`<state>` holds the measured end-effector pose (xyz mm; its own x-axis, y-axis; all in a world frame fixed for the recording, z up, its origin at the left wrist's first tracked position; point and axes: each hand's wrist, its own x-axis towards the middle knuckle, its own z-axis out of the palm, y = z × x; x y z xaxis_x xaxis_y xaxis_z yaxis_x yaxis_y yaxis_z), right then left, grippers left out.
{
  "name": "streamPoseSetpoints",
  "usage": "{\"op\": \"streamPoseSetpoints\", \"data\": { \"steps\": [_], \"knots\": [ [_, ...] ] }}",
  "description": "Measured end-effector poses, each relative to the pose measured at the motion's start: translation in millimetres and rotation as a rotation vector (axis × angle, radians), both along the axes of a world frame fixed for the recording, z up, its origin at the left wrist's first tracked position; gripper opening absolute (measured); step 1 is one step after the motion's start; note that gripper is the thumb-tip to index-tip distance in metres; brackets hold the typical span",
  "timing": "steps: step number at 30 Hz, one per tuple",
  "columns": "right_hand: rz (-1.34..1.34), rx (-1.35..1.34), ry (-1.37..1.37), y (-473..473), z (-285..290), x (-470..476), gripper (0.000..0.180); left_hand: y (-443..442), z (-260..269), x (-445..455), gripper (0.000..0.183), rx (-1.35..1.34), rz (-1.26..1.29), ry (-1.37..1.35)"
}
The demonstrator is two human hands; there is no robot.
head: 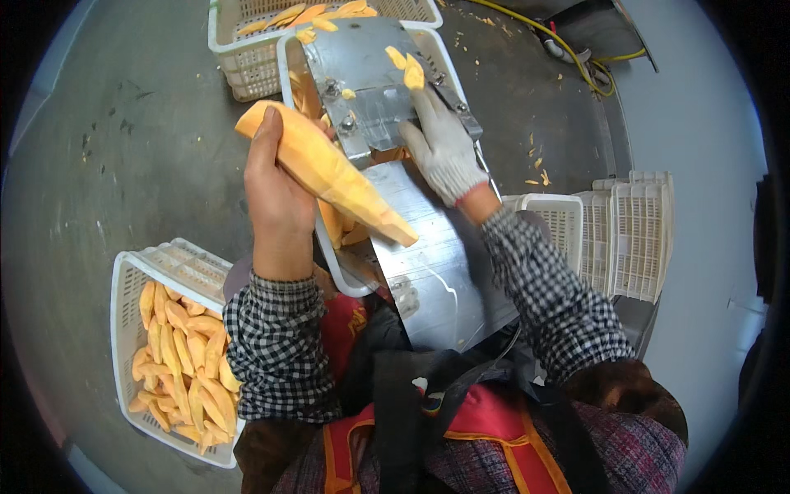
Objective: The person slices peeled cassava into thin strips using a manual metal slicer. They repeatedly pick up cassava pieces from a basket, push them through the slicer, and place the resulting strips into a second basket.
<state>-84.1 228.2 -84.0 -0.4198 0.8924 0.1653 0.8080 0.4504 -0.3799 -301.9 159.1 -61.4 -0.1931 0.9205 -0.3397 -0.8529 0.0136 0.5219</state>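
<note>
My bare left hand [278, 204] grips a long peeled orange root [336, 170], likely a sweet potato, by its thick upper end. Its tapered tip slants down to the right over a smooth metal sheet [426, 247]. My right hand [445, 145] wears a white knit glove and lies on a metal slicing plate [367, 58] with thumb and fingers apart. Just beyond its fingertips are small orange slices [414, 73]. The plate spans a white plastic crate [352, 289], inside which orange pieces [331, 222] show through the gaps. The slicer's blade is not clearly visible.
At lower left stands a white crate [123, 346] full of peeled roots [191, 364]. Another crate [253, 68] with orange pieces sits beyond the slicer. Stacked white crates [636, 238] are at right. A yellow hose [524, 18] and scattered scraps [538, 163] lie on the floor.
</note>
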Motion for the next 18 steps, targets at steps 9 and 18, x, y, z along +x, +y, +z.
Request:
{"op": "streamPoseSetpoints", "data": {
  "steps": [9, 18],
  "knots": [
    [0.074, 0.543, -0.457, 91, -20, -44, 0.04, -2, 10, 0, 0.029, 0.251, 0.171, 0.374],
    [-0.133, -0.917, 1.35, -84, 100, -6, 0.054, -41, 54, 72, 0.052, 0.802, 0.299, 1.411]
  ]
}}
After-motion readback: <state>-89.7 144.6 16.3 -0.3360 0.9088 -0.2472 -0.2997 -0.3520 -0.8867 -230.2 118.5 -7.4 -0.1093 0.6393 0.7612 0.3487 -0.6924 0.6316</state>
